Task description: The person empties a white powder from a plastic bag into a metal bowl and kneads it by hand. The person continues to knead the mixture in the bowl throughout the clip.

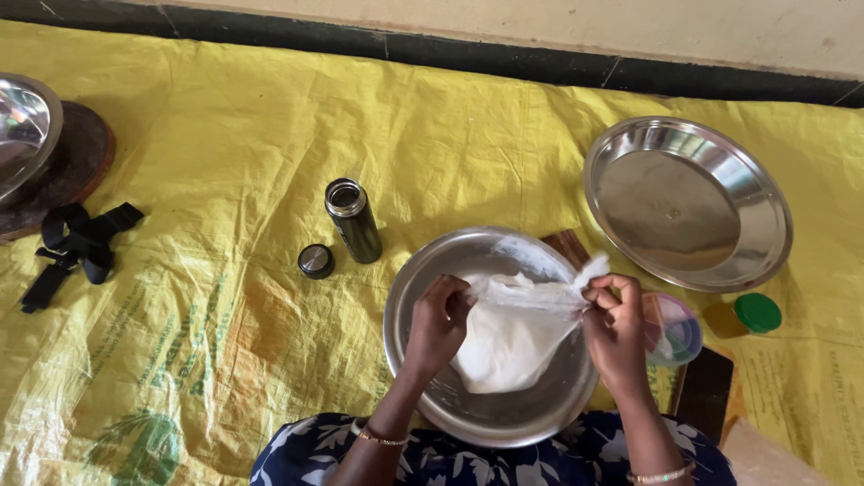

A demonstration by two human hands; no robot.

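A clear plastic bag of white flour (pixel 509 337) lies in a steel bowl (pixel 423 288) in front of me. My left hand (pixel 438 322) grips the bag's neck on the left side. On the right, my right hand (pixel 615 328) pinches the twisted top of the same bag. Both hands hold the bag over the bowl, and its bulging bottom rests inside it.
A dark flask (pixel 353 220) stands open on the yellow woven mat (pixel 225 162), its cap (pixel 316 261) beside it. A large steel plate (pixel 687 200) lies at right. A small lidded container (pixel 673 328), a green lid (pixel 757 312), black straps (pixel 76 247) and another steel dish (pixel 22 135) sit around.
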